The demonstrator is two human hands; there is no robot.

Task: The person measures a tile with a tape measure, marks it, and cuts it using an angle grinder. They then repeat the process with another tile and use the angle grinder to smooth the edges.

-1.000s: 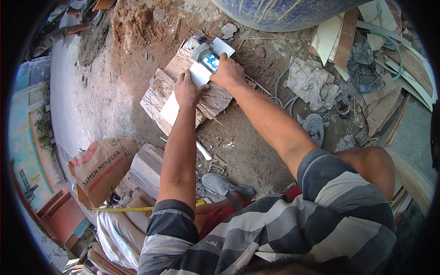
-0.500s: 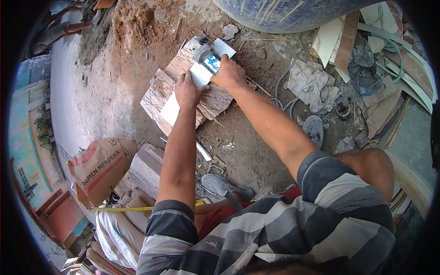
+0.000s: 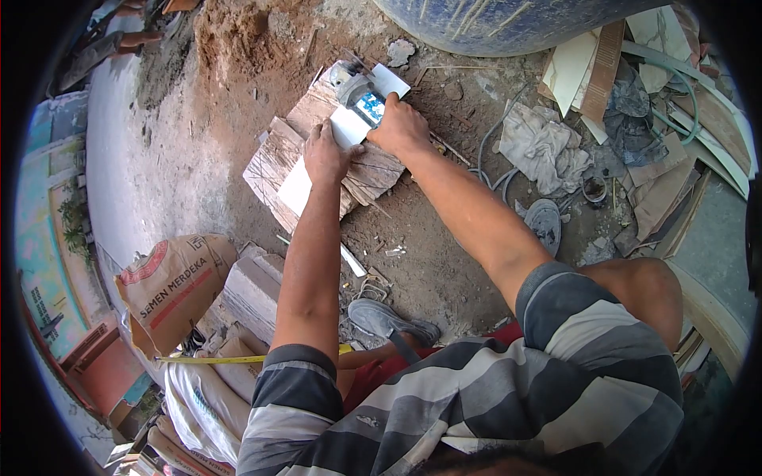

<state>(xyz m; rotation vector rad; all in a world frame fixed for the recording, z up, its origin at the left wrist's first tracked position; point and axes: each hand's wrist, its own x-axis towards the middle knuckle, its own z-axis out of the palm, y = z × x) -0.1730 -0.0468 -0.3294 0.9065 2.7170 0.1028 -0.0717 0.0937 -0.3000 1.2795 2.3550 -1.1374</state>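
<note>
My right hand (image 3: 401,127) is wrapped round the blue-and-grey body of an angle grinder (image 3: 367,105). The tool's metal head points away from me, over a long white tile strip (image 3: 294,190). Pressed on the strip just left of the grinder, my left hand (image 3: 324,155) holds it, thumb toward the tool. The strip lies slantwise across a stack of worn wooden boards (image 3: 274,163) on the ground. The grinder's disc and the line where it meets the tile cannot be made out.
A grey cord (image 3: 484,163) runs over the dirt beside a dusty rag (image 3: 544,147). Broken tile pieces (image 3: 583,75) lie right, a large blue drum (image 3: 492,24) stands at the top. A cement bag (image 3: 178,293) and a yellow measuring tape (image 3: 214,360) are at left.
The grinder and both hands keep nearly the same place, with only a very slight shift in view. At the far upper left, another person's legs have moved a little.
</note>
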